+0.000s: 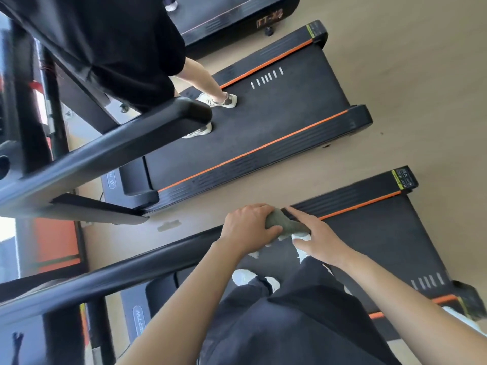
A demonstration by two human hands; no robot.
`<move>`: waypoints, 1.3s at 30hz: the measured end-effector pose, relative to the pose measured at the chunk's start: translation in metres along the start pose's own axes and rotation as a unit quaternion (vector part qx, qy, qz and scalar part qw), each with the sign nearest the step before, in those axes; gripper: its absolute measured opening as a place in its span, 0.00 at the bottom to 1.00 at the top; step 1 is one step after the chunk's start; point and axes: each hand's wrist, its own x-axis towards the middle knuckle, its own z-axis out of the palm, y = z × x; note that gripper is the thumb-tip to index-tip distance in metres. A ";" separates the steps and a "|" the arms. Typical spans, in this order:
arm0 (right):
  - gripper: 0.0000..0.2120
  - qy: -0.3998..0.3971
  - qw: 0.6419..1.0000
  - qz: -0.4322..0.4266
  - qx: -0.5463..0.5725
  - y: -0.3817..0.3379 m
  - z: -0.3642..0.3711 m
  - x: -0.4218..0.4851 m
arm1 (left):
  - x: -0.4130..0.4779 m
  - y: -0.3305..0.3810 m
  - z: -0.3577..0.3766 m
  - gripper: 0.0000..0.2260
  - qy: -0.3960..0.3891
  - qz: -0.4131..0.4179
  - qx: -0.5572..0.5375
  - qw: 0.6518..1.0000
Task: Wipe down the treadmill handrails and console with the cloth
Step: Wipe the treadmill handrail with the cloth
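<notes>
A pale floor (pixel 408 75) carries treadmills side by side. The near treadmill (pixel 382 246) has a black belt edged with an orange stripe, and the wearer stands on it in dark trousers and white shoes (pixel 242 276). The next treadmill (pixel 276 114) has the same black belt and orange stripes. A second person (pixel 118 48) in black clothes and pale trainers stands on it, behind its thick black rail (pixel 105 146). Part of a third machine (pixel 224 17) shows at the top edge.

The near treadmill's handrail (pixel 131 270) is a long black bar that runs from the lower left up to the hands. The cloth (pixel 283 223), grey-green and bunched, sits at the end of this handrail between the two hands.

The left grip (pixel 250 227) is closed round the cloth, fingers curled over the top and thumb pressed against its near side. The right grip (pixel 316 238) is spread, its fingers straight and lying along the cloth's far edge, touching it.
</notes>
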 end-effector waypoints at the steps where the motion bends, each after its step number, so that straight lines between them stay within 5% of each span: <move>1: 0.30 -0.004 0.999 0.005 0.035 -0.005 -0.002 0.000 | 0.001 -0.001 -0.002 0.20 -0.010 -0.002 0.000 1.000; 4: 0.19 -0.035 0.995 0.018 0.097 -0.023 -0.001 0.010 | -0.004 -0.006 -0.002 0.20 -0.009 -0.006 0.000 1.000; 8: 0.14 -0.065 0.997 0.018 0.049 -0.053 0.005 0.028 | -0.014 -0.019 -0.003 0.21 -0.008 -0.021 -0.021 1.000; 19: 0.19 -0.226 0.948 0.049 -0.218 -0.127 0.019 0.075 | -0.052 -0.109 -0.022 0.25 -0.085 -0.039 -0.114 0.989; 28: 0.20 -0.247 0.924 0.091 -0.278 -0.154 0.059 0.093 | -0.063 -0.182 -0.009 0.32 -0.082 -0.003 -0.173 0.981; 33: 0.27 -0.281 0.905 0.146 -0.284 -0.167 0.070 0.106 | -0.060 -0.202 -0.003 0.26 -0.058 0.101 -0.238 0.964; 39: 0.26 -0.313 0.888 0.180 -0.285 -0.186 0.094 0.118 | -0.063 -0.238 -0.005 0.25 -0.110 0.106 -0.244 0.958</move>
